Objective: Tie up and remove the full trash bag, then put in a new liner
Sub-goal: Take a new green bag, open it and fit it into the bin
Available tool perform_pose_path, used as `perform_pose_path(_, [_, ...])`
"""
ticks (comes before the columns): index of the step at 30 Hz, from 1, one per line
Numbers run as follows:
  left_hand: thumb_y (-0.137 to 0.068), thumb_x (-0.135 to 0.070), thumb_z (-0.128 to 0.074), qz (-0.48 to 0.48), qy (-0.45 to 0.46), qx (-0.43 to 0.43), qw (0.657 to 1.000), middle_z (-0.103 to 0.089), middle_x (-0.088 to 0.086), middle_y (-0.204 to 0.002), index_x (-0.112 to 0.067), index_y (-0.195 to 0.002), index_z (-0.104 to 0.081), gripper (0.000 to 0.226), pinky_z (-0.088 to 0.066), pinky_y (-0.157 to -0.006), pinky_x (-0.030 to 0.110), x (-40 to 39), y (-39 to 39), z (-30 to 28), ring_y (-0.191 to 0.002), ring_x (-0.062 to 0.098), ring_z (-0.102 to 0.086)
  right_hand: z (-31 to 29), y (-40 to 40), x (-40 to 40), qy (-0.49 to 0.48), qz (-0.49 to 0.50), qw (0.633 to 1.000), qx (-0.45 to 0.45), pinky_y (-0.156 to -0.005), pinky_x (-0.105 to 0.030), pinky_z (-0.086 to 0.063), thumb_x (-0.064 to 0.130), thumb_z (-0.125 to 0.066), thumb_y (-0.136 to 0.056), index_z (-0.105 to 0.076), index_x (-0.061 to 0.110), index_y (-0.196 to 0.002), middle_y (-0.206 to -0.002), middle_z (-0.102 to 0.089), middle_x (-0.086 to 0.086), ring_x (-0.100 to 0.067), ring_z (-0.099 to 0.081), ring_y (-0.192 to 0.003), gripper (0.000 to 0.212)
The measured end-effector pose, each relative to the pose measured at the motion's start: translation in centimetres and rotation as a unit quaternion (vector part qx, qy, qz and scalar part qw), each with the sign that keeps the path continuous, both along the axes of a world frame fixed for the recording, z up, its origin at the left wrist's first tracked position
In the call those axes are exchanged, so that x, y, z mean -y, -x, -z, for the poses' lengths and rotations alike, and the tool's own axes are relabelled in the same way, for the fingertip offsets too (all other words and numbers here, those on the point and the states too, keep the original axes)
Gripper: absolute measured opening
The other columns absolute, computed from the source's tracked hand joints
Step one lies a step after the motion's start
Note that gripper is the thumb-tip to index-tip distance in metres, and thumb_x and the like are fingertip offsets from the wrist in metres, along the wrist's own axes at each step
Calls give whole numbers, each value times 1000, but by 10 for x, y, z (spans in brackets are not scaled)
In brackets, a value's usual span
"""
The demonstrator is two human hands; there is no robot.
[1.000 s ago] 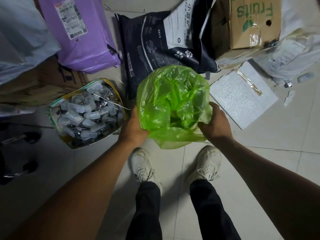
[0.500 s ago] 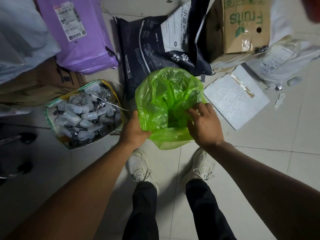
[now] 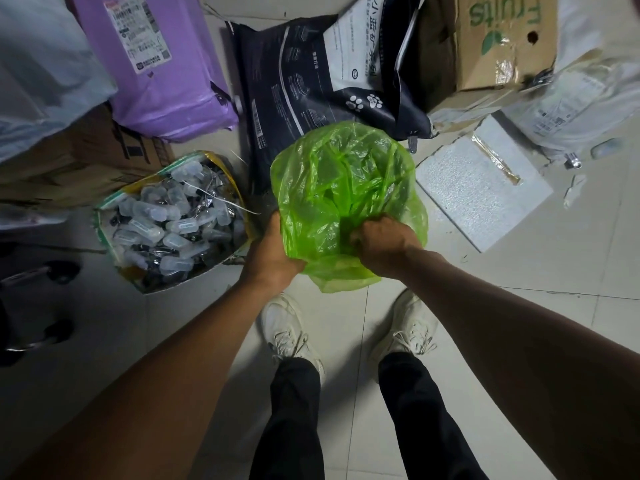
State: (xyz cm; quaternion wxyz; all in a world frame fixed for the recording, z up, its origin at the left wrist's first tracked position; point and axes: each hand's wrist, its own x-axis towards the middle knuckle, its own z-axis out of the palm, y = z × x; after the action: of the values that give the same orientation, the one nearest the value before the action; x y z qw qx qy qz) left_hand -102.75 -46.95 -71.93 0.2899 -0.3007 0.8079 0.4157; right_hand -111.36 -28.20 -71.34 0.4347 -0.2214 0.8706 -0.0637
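Note:
A translucent green plastic liner (image 3: 341, 183) billows over a bin in front of my feet; the bin itself is hidden under the plastic. My left hand (image 3: 273, 252) grips the liner's near-left edge from outside. My right hand (image 3: 382, 240) reaches over the near rim into the middle of the liner, its fingers curled into a bunch of the plastic. A flap of the liner hangs down below both hands.
An open bag of small clear plastic containers (image 3: 173, 220) stands just left of the bin. Behind are a purple package (image 3: 162, 64), a dark pet-product sack (image 3: 311, 74) and a cardboard fruit box (image 3: 491, 43). A white foam slab (image 3: 481, 185) lies to the right on the tile floor.
My right hand has left the liner's right outer edge, come over the rim and pushed into the middle of the plastic. My left hand has kept its grip.

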Motion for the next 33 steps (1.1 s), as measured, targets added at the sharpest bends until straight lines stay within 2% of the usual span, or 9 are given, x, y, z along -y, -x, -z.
perform_pose_path(4, [-66, -17, -83, 4, 10, -6, 1000, -63, 2, -122, -33, -141, -28, 94, -52, -89, 38, -3, -1, -2, -110, 27, -61, 1, 7, 5, 36, 183, 982, -36, -74, -36, -47, 21, -46, -92, -62, 16, -105, -104, -68, -17, -38, -62, -98, 21])
perform_pose_path(10, [-68, -14, -79, 14, 24, -11, 1000, -57, 5, -129, -32, -146, -21, 99, -50, -91, 38, -2, -1, 1, -112, 29, -58, 10, 22, 7, 66, 442, 890, -90, -69, -35, -37, 19, -38, -97, -56, 7, -110, -103, -66, -25, -43, -61, -93, 26])
perform_pose_path(12, [-69, -13, -79, 16, 39, -11, 999, -58, 7, -128, -31, -146, -22, 97, -50, -88, 36, -1, -1, 3, -111, 30, -58, 11, 22, 4, 67, 424, 900, -76, -69, -37, -39, 17, -40, -95, -55, 7, -111, -102, -67, -24, -43, -61, -92, 25])
perform_pose_path(15, [-71, -16, -79, 21, 74, -5, 997, -57, 11, -127, -27, -147, -24, 94, -46, -85, 35, -1, -1, 4, -112, 34, -56, 7, 15, -3, 82, 278, 957, -28, -81, -38, -49, 14, -53, -88, -56, 14, -126, -112, -67, -20, -40, -63, -101, 38])
perform_pose_path(18, [-73, -20, -81, 14, 93, -8, 996, -53, 15, -132, -24, -150, -23, 97, -46, -89, 38, -2, 2, 1, -117, 36, -54, -1, 5, -14, 167, 256, 949, -81, -85, -36, -49, 11, -62, -79, -53, 20, -135, -122, -60, -15, -37, -60, -105, 56])
perform_pose_path(22, [-71, -20, -84, 4, 126, -41, 991, -41, 14, -144, -21, -150, -21, 101, -44, -97, 42, -3, 2, -3, -126, 36, -49, -3, -9, -27, 139, 253, 945, -157, -88, -43, -50, 18, -65, -76, -49, 16, -135, -127, -49, -15, -37, -50, -109, 61])
perform_pose_path(27, [-69, -20, -86, 8, 105, -33, 994, -42, 11, -145, -22, -150, -21, 104, -45, -102, 45, 1, 3, 3, -128, 32, -48, 5, -17, -42, 164, 344, 914, -140, -103, -36, -39, 25, -72, -76, -30, 15, -148, -142, -36, -17, -33, -38, -126, 84])
perform_pose_path(29, [-68, -22, -85, 11, 78, -11, 997, -52, 10, -139, -19, -146, -30, 96, -46, -99, 41, 0, 5, 9, -123, 32, -52, 8, -14, -44, 170, 404, 895, -85, -104, -39, -43, 27, -73, -76, -24, 17, -150, -141, -43, -15, -30, -44, -126, 89])
perform_pose_path(33, [-71, -17, -80, 4, 63, 6, 998, -61, 9, -129, -16, -132, -47, 70, -44, -96, 36, -4, 10, 20, -122, 31, -52, 14, -10, -40, 127, 459, 879, 0, -91, -46, -53, 21, -69, -80, -25, 27, -148, -124, -64, -11, -34, -64, -105, 81])
